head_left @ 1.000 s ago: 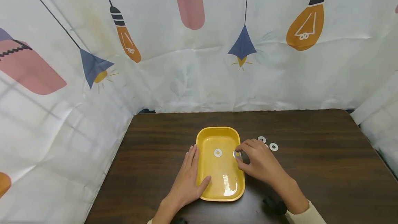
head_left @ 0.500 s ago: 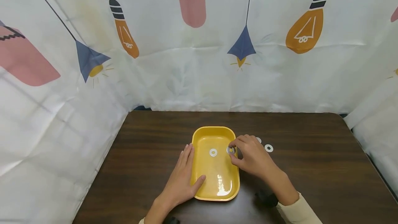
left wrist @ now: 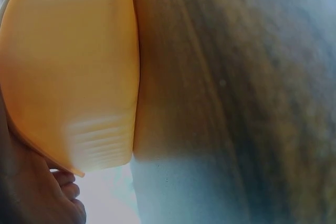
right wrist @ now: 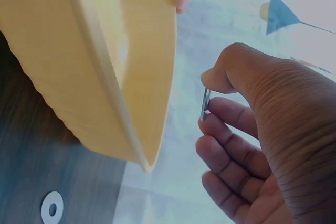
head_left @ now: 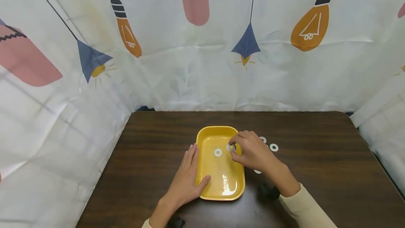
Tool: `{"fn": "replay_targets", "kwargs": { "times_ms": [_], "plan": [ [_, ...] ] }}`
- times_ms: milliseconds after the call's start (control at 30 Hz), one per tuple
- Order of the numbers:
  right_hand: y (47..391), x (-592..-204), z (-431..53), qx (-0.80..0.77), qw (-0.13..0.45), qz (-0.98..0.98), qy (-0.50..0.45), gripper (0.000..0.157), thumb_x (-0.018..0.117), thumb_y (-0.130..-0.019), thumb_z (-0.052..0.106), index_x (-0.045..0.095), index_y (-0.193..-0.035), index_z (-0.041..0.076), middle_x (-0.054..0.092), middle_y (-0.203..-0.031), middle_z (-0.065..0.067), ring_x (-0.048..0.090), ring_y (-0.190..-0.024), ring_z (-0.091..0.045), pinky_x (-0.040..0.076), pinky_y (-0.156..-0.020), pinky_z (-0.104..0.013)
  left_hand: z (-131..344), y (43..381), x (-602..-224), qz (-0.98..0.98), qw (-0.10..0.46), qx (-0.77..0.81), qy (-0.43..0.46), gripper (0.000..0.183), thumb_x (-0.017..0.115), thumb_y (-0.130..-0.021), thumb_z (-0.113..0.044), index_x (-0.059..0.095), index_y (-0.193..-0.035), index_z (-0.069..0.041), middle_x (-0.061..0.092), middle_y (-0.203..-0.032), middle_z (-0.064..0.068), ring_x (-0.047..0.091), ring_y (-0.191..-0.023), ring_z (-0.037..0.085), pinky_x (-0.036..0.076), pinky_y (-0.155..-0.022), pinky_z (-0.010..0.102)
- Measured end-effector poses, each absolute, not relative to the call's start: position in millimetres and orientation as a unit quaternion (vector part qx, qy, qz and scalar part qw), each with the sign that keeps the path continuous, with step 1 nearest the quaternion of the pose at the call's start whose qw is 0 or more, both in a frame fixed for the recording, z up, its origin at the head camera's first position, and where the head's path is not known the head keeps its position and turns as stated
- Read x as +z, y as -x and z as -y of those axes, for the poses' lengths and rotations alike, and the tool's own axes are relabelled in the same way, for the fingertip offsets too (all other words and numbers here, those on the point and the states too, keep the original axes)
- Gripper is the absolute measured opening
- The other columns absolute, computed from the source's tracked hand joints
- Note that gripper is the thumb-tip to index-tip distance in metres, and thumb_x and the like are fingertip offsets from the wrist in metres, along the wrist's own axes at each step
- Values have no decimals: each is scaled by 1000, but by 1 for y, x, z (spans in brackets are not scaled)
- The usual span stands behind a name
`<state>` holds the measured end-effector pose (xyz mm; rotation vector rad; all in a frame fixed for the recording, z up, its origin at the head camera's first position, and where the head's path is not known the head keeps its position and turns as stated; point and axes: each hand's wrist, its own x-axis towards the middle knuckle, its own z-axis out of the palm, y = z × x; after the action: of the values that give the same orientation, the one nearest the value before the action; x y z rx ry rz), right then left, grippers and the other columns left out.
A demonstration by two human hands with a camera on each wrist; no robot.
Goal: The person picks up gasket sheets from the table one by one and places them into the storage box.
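My right hand (head_left: 254, 152) pinches a flat metal washer (head_left: 231, 147) between thumb and fingers, above the right side of a yellow tray (head_left: 219, 185). Edge-on, the same washer (right wrist: 205, 103) appears thin in the right wrist view, apart from the tray rim. A second washer (head_left: 218, 152) lies flat on the tray's floor, left of the held one. Along the tray's left rim rests my left hand (head_left: 186, 178), its fingers straight and thumb over the near left edge. The left wrist view mostly shows the tray's outer wall (left wrist: 79, 66).
To the right of the tray, several loose washers lie on the dark wooden table (head_left: 316, 171): one washer (head_left: 274, 147) stands apart, another (head_left: 257, 171) is partly behind my right forearm. A white curtain (head_left: 215, 80) with lamp prints hangs behind the table.
My right hand has carried the pinched washer from the tray's right rim a little inward over the tray. My left hand keeps its place on the rim. The head view has shifted slightly.
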<state>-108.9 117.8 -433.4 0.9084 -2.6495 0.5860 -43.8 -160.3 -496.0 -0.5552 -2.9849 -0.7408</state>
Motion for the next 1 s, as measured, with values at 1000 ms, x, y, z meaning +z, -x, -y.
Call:
{"fn": "replay_targets", "kwargs": {
  "times_ms": [1000],
  "plan": [
    [123,-429,-113,192,112,916,-335,20,84,-85,22,80,-102,12,78,-101,-2,68,-94,-22,59,-93,-44,160,46,-497,954,9,-239,182,101,65,-97,-50,13,-170,-5,9,-181,7,8,-169,22,-5,-134,23]
  ]
}}
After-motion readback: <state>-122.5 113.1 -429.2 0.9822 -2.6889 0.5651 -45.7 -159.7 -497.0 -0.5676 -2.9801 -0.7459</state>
